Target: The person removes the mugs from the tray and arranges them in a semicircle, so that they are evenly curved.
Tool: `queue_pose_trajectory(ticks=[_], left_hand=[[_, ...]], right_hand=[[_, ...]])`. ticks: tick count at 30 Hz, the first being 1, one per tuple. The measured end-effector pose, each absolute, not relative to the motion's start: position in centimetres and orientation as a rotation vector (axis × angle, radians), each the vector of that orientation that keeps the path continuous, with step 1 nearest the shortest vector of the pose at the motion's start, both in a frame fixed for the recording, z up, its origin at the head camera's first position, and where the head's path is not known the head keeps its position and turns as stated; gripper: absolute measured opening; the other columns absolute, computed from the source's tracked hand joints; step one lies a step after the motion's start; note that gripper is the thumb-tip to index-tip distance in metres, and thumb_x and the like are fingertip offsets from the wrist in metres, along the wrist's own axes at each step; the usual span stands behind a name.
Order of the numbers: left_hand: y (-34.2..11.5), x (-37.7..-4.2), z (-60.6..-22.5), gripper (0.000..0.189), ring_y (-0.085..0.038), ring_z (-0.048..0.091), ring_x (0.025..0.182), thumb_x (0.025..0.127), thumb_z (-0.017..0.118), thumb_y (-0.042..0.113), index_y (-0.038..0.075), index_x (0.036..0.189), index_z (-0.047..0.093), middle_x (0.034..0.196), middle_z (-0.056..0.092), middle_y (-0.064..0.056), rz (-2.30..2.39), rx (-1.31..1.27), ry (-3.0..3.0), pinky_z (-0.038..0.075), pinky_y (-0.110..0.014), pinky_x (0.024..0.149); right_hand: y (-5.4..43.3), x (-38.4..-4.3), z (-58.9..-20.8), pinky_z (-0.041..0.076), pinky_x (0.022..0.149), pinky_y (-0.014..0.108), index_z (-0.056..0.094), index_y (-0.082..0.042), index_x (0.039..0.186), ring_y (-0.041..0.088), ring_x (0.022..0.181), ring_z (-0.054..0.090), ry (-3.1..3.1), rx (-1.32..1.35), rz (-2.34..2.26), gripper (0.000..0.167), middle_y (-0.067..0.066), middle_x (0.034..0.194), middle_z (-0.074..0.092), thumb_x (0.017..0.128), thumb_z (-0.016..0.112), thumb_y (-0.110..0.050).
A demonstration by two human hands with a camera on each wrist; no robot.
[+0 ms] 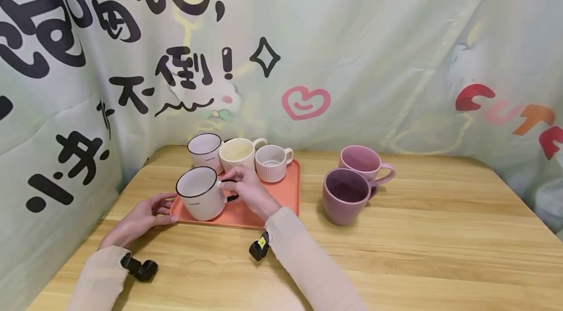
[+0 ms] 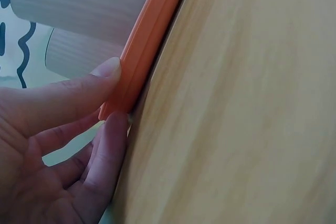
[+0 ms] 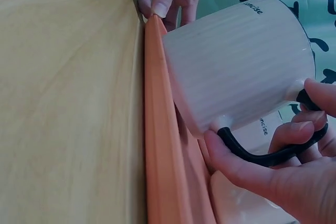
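A: How far along, by the look of it?

B: Well on, at a guess. Gathered at the orange-red tray: a rear white mug, a cream mug and a small ribbed mug along the back, plus a front white mug near the front left corner.

A: Settled, that front one?

B: Can't tell for certain. Upright and low, just inside the front rim, with base contact hidden. Not yet released, though: pinched at the black handle between thumb and fingers of the right hand.

A: And with the left hand?

B: Pinching the tray's front left corner, thumb over the rim, a finger low against the edge. Probably for steadying.

A: Remaining, then?

B: Letting go of that handle, presumably. After that, perhaps dealing with a purple mug and, just behind, a pink mug. Both upright on the wooden tabletop, right of the tray and apart from it, untouched by either hand.
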State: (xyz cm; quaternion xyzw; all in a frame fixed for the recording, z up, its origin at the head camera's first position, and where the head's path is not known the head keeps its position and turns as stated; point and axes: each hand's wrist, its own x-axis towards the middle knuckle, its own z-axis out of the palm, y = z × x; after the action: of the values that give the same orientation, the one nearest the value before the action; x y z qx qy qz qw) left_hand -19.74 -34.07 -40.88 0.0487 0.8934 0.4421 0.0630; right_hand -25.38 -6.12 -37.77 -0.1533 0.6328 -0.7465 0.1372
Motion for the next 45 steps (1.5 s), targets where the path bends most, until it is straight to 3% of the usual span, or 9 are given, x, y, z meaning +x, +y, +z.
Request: queue_pose_trajectory(ticks=[6,11,14,18,28,35,39,45], left_hand=[[-34.0,-19.7,-40.9,0.073,-0.024,0.058,0.1,0.089,0.08,0.012,-0.015,0.144,0.04,0.114,0.063,-0.017,1.353,0.151,2.692,0.05,-0.022,0.079],[-34.0,-19.7,-40.7,0.074,-0.024,0.058,0.101,0.089,0.08,0.014,-0.015,0.145,0.04,0.116,0.063,-0.018,1.349,0.144,2.689,0.05,-0.023,0.08],[-34.1,-19.7,-40.6,0.073,-0.024,0.059,0.1,0.089,0.079,0.012,-0.017,0.143,0.04,0.115,0.063,-0.018,1.349,0.166,2.698,0.051,-0.024,0.079],[-34.2,-19.6,-40.7,0.071,-0.023,0.059,0.098,0.089,0.079,0.009,-0.018,0.143,0.04,0.114,0.064,-0.018,1.358,0.188,2.698,0.051,-0.024,0.078],[-34.2,-19.5,-40.8,0.071,-0.024,0.059,0.098,0.09,0.079,0.01,-0.018,0.143,0.04,0.114,0.064,-0.018,1.339,0.182,2.71,0.051,-0.024,0.078],[-34.0,-19.8,-41.0,0.07,-0.023,0.06,0.097,0.089,0.079,0.009,-0.018,0.142,0.041,0.114,0.064,-0.018,1.363,0.211,2.707,0.051,-0.024,0.078],[-34.0,-19.8,-41.0,0.07,-0.023,0.06,0.097,0.089,0.079,0.008,-0.018,0.142,0.041,0.113,0.064,-0.017,1.373,0.228,2.7,0.051,-0.025,0.078],[-34.2,-19.7,-41.0,0.071,-0.024,0.06,0.098,0.089,0.079,0.01,-0.017,0.142,0.041,0.113,0.064,-0.018,1.367,0.204,2.703,0.051,-0.024,0.078]], right_hand=[[-5.6,-25.4,-37.3,0.04,0.06,0.028,0.065,0.013,0.093,0.011,0.065,0.046,1.816,-0.454,-2.217,0.007,0.001,0.077,0.064,0.087,0.068,0.014],[-5.0,-25.3,-36.5,0.053,0.059,0.034,0.065,0.007,0.091,0.013,0.064,0.041,1.78,-0.395,-2.205,0.007,-0.001,0.075,0.059,0.088,0.068,0.012],[-4.6,-25.3,-36.0,0.06,0.064,0.044,0.064,0.002,0.09,0.012,0.066,0.047,1.755,-0.385,-2.198,0.011,0.0,0.079,0.06,0.088,0.068,0.012],[-4.0,-25.2,-35.3,0.059,0.071,0.052,0.062,0.003,0.093,0.013,0.074,0.06,1.729,-0.407,-2.206,0.012,0.002,0.087,0.063,0.089,0.067,0.013],[-2.5,-24.9,-34.2,0.059,0.075,0.048,0.064,0.003,0.095,0.018,0.077,0.07,1.804,-0.45,-2.214,0.012,0.005,0.093,0.069,0.089,0.067,0.012],[-1.0,-24.8,-33.1,0.059,0.075,0.05,0.063,0.004,0.095,0.019,0.077,0.066,1.872,-0.456,-2.209,0.01,0.008,0.093,0.067,0.089,0.067,0.011],[-0.3,-24.7,-32.1,0.06,0.068,0.044,0.063,0.0,0.091,0.021,0.075,0.062,1.861,-0.43,-2.231,0.01,0.008,0.09,0.064,0.09,0.068,0.01],[0.5,-24.5,-30.9,0.059,0.068,0.044,0.062,-0.004,0.089,0.023,0.071,0.062,1.833,-0.352,-2.285,0.013,0.008,0.092,0.062,0.09,0.068,0.008]])
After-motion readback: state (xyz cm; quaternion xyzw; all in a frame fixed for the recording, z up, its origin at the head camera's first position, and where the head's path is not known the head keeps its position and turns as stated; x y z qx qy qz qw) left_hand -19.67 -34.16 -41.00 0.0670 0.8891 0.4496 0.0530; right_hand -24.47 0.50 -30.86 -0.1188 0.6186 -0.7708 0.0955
